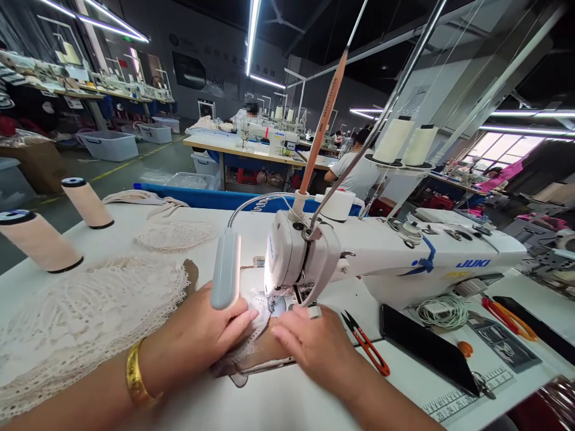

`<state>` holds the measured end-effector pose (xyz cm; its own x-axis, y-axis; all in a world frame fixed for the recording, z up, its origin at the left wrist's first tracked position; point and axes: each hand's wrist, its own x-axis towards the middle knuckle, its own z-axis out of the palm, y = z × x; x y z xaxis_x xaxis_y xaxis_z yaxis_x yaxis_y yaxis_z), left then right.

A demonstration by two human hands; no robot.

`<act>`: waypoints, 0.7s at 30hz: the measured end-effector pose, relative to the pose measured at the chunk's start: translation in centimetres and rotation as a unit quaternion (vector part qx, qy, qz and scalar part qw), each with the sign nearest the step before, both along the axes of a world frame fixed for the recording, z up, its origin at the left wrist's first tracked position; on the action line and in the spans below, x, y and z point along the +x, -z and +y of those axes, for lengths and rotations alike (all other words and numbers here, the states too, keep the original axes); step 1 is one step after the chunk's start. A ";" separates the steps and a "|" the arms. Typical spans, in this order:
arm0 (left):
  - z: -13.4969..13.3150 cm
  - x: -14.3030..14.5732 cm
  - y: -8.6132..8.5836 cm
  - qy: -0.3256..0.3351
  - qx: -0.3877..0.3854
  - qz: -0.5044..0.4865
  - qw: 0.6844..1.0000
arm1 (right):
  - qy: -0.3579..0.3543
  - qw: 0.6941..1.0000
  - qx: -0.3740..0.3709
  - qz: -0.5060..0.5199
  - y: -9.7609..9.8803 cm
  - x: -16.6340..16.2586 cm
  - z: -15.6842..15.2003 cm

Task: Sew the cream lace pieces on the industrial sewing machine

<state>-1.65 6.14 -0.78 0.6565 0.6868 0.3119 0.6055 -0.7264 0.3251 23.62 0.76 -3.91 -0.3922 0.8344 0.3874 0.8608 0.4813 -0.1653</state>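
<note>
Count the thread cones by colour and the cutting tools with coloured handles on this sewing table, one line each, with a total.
Beige thread cones, standing left on the white table: 2
White thread cones, up behind the white sewing machine: 2
Red-handled thread snips: 1
Orange-handled scissors: 1
Total: 6

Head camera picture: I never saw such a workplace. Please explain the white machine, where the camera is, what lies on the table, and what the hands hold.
The camera sits on the worker's head and looks down. The white JUKI sewing machine stands on a white table. The left hand and right hand lie flat, pressing a cream lace piece by the needle; they grip nothing. Left lie a cream lace pile and two cream thread cones; right lie red-handled thread snips, a black flat device and orange-handled scissors.
</note>
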 end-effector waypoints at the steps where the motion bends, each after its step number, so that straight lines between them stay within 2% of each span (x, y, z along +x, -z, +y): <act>1: -0.1 0.0 -0.2 0.008 -0.015 0.006 1.000 | 0.048 0.999 0.009 0.010 -0.2 0.5 0.1; 2: -0.2 0.0 -0.3 0.014 -0.017 0.001 1.000 | 0.075 0.997 0.022 0.023 -0.4 0.9 0.0; 3: -0.2 -0.1 -0.2 0.019 -0.008 -0.013 1.000 | 0.064 0.997 0.022 0.032 -0.6 1.1 -0.1; 6: 0.2 -0.1 0.9 0.039 0.038 -0.049 0.997 | -0.091 0.995 -0.024 0.012 -1.3 0.5 -0.8; 8: 0.3 -0.2 1.8 0.044 0.041 -0.034 0.998 | -0.142 0.988 -0.052 -0.020 -1.4 0.1 -0.9; 9: 0.2 -0.1 2.1 0.042 0.032 -0.020 0.998 | -0.133 0.989 -0.049 -0.034 -1.3 0.2 -0.8; 11: -0.3 0.3 2.3 0.046 0.008 -0.004 0.999 | -0.063 0.997 -0.017 -0.044 -0.9 1.2 -0.1; 13: -1.2 1.0 2.0 0.064 -0.016 -0.002 0.998 | 0.000 0.999 0.043 -0.032 -0.5 2.6 0.6; 15: -2.1 1.7 1.5 0.086 -0.022 -0.008 0.996 | 0.020 0.994 0.100 -0.030 -0.4 3.6 0.9; 18: -2.7 2.4 1.2 0.111 -0.003 -0.022 0.994 | -0.030 0.991 0.133 -0.005 -0.7 3.0 0.3; 21: -2.3 2.2 1.4 0.137 0.006 -0.040 0.990 | -0.134 0.989 0.058 0.008 -1.0 1.1 -0.7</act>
<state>0.51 3.87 -2.21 0.7909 0.4819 0.3771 0.3580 -0.8642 0.3535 24.72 0.09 -2.88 -0.5863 0.6508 0.4824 0.6978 0.7082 -0.1074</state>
